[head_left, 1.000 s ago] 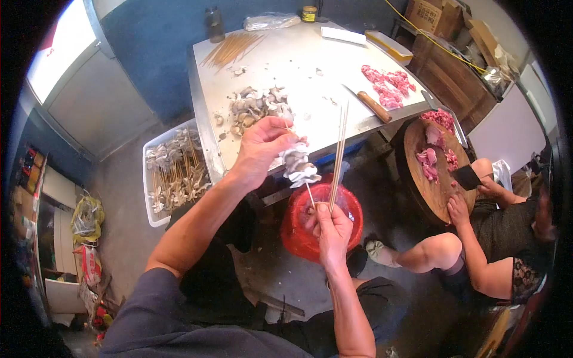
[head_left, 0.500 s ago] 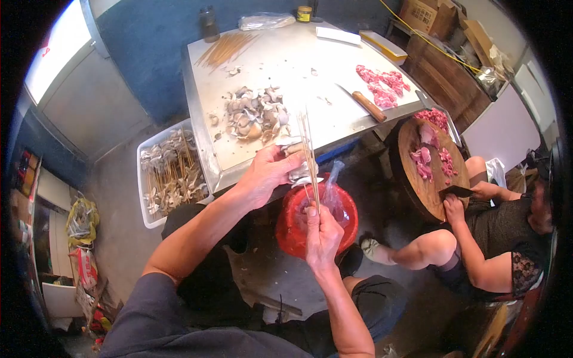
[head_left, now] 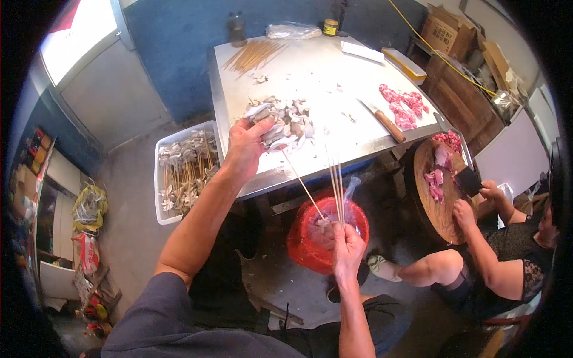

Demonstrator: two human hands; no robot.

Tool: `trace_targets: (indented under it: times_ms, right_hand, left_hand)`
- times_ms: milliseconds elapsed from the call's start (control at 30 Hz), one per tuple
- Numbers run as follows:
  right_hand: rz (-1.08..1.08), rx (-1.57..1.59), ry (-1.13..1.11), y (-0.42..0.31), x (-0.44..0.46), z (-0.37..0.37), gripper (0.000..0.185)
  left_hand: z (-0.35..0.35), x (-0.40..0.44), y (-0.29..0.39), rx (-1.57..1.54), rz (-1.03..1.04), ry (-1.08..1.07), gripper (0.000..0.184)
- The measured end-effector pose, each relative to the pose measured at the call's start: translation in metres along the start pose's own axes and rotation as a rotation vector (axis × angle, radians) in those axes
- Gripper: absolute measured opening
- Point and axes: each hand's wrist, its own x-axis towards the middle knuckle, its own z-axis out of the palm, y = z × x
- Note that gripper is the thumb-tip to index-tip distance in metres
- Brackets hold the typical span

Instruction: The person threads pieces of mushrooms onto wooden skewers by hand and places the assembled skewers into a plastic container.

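Observation:
My left hand (head_left: pixel 246 143) is closed at the near edge of the mushroom pile (head_left: pixel 292 113), its fingers round a loaded mushroom skewer. The bare lower stick (head_left: pixel 303 185) of that skewer slants down to the right over the red bucket (head_left: pixel 298 238). My right hand (head_left: pixel 348 241) is closed on several bare upright sticks (head_left: pixel 336 185), above the bucket's right side. Where the mushrooms on the skewer end and the pile begins is hard to tell.
A white tub (head_left: pixel 160 200) of mushroom skewers stands left of the table (head_left: pixel 268 179). Loose sticks (head_left: pixel 253 55), a knife (head_left: pixel 388 125) and cut meat (head_left: pixel 406 107) lie on the table. At right, a co-worker (head_left: pixel 495 256) cuts meat on a round board (head_left: pixel 433 203).
My left hand has moved up and left with the skewer to the mushroom pile. My right hand has shifted right and slightly down with the sticks. The view has shifted too.

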Motion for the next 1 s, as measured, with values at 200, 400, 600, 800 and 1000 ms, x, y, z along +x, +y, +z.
trace_targets:
  times_ms: [200,400,600,800,1000]
  right_hand:
    - [0.002,0.058,-0.125,-0.010,-0.003,0.003,0.027]
    - [-0.051,0.025,-0.108,-0.022,-0.011,0.014,0.021]
    - [-0.056,0.077,-0.111,-0.010,-0.014,0.017,0.012]
    - [0.029,0.200,-0.088,-0.017,-0.016,0.017,0.006]
    - [0.075,0.151,-0.083,-0.015,-0.016,0.017,0.010]
  left_hand:
    - [-0.001,-0.001,0.003,0.014,-0.041,0.046,0.029]
    - [-0.004,0.000,0.001,0.076,-0.022,0.010,0.029]
    - [-0.002,0.000,0.000,0.046,-0.018,0.053,0.029]
    - [-0.003,0.002,-0.002,0.024,0.003,0.045,0.030]
    - [-0.001,0.002,-0.002,0.057,-0.006,0.069,0.029]
